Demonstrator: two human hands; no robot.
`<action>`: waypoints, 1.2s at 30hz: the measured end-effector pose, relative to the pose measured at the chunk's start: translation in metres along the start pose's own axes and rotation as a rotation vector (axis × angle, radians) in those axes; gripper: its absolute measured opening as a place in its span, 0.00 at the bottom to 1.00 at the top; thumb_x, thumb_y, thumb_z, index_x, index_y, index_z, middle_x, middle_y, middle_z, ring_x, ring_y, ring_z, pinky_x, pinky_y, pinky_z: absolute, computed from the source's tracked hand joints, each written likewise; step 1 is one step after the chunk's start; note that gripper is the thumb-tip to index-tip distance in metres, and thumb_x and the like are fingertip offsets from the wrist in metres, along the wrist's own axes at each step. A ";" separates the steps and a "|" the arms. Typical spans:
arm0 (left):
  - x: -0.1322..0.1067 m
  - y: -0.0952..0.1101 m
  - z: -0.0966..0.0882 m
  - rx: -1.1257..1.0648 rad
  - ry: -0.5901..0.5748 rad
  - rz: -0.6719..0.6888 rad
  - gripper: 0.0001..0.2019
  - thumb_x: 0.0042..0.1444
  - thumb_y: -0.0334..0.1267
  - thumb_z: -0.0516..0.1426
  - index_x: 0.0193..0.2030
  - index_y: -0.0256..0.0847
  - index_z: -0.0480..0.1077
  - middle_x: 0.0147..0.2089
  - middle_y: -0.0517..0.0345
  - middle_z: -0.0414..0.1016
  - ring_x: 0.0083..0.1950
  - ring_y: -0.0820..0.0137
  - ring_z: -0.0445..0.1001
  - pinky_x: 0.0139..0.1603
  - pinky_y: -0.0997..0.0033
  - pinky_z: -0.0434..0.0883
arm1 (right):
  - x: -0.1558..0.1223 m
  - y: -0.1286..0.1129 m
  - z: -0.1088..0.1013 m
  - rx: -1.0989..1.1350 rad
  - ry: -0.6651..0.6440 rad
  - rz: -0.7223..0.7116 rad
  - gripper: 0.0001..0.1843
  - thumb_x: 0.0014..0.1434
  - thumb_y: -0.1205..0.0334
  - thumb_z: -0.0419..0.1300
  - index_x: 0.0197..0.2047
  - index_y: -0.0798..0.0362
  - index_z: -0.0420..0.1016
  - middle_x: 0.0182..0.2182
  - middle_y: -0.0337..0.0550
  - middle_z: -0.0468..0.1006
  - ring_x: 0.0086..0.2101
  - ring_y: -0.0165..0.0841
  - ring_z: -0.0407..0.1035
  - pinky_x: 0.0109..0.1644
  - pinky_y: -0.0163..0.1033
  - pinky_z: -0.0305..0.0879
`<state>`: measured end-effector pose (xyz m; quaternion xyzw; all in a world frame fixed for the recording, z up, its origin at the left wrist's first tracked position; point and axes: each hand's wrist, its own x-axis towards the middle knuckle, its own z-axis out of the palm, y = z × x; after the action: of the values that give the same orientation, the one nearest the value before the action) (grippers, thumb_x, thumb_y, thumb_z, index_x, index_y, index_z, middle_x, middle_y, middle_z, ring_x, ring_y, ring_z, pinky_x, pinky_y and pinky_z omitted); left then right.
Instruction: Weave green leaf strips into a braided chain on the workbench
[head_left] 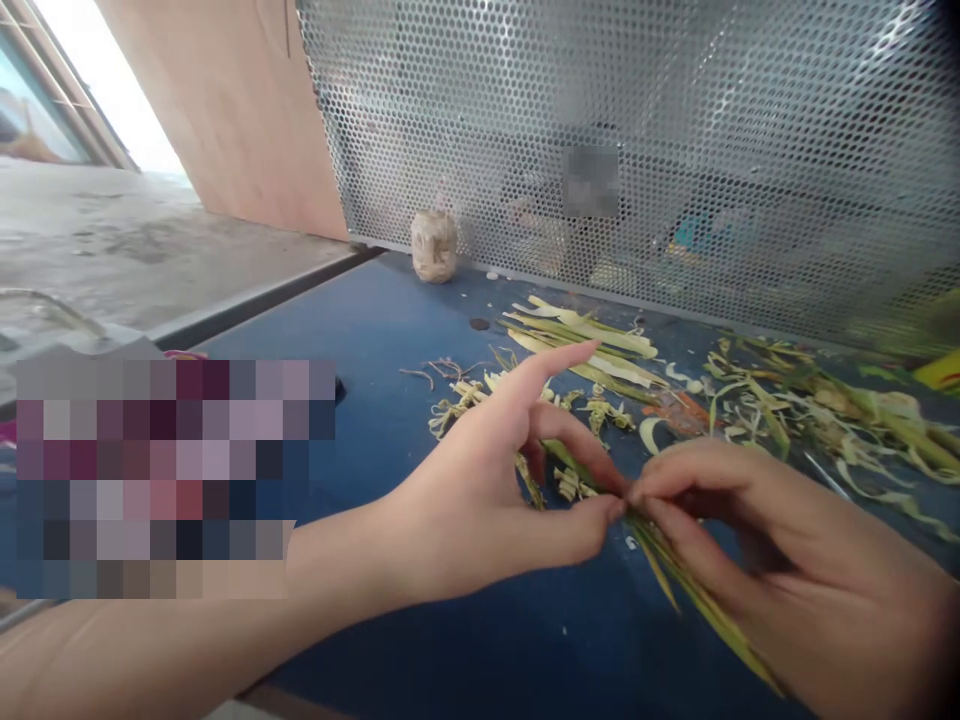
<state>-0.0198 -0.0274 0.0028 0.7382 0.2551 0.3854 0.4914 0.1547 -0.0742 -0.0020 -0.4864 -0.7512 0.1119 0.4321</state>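
Observation:
My left hand (495,490) pinches narrow green leaf strips (709,595) between thumb and a bent finger, its index finger stretched out above. Close against it, the thumb and index fingertip of my right hand (780,550) are pressed together on the same strips. The long loose ends hang toward the lower right, below my right hand. Where the fingertips meet, the strips are mostly hidden. Behind my left hand lie small pale-green woven or knotted leaf pieces (607,408), partly covered by it. Beyond them is a pile of flat leaf strips (577,335).
Curled leaf scraps (840,405) are heaped on the right of the blue table (337,320). A perforated metal panel (465,110) stands along the back. In front of it is a whitish jar-like container (433,246). A blurred-out area covers the left.

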 end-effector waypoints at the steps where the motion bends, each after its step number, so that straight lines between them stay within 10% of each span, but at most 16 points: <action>1: 0.000 0.000 0.000 -0.012 -0.002 -0.001 0.35 0.47 0.28 0.58 0.61 0.42 0.45 0.30 0.62 0.72 0.35 0.71 0.70 0.37 0.69 0.66 | 0.000 0.000 0.001 0.108 0.005 0.066 0.02 0.55 0.63 0.56 0.31 0.46 0.68 0.23 0.33 0.73 0.17 0.24 0.65 0.17 0.26 0.61; 5: 0.000 0.001 0.001 -0.082 0.031 -0.032 0.35 0.46 0.26 0.57 0.59 0.44 0.46 0.29 0.64 0.70 0.32 0.73 0.70 0.35 0.71 0.66 | 0.003 0.003 0.000 0.320 0.007 0.228 0.02 0.56 0.60 0.55 0.32 0.47 0.69 0.25 0.36 0.76 0.16 0.25 0.65 0.14 0.26 0.61; 22: -0.005 -0.005 0.012 0.035 0.127 -0.005 0.41 0.44 0.27 0.57 0.62 0.51 0.41 0.31 0.64 0.67 0.31 0.72 0.70 0.29 0.74 0.68 | -0.005 -0.007 0.007 -0.190 -0.033 0.125 0.02 0.51 0.62 0.58 0.29 0.49 0.72 0.18 0.34 0.73 0.16 0.25 0.66 0.18 0.27 0.63; 30: 0.001 -0.002 0.009 -0.464 0.174 -0.186 0.33 0.46 0.25 0.55 0.59 0.36 0.46 0.29 0.63 0.65 0.27 0.77 0.65 0.29 0.73 0.68 | -0.002 -0.003 0.007 0.056 -0.035 0.328 0.05 0.51 0.60 0.57 0.29 0.50 0.74 0.24 0.39 0.76 0.22 0.29 0.69 0.19 0.29 0.63; 36: 0.003 -0.004 0.002 -0.365 0.105 -0.100 0.42 0.43 0.26 0.61 0.62 0.39 0.43 0.34 0.59 0.69 0.36 0.71 0.69 0.34 0.72 0.67 | 0.002 -0.005 0.010 0.118 0.026 0.354 0.06 0.52 0.59 0.57 0.28 0.51 0.73 0.18 0.35 0.70 0.16 0.25 0.60 0.17 0.29 0.58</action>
<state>-0.0160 -0.0247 -0.0004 0.6022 0.2428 0.4383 0.6215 0.1438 -0.0725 -0.0045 -0.5859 -0.6405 0.2239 0.4431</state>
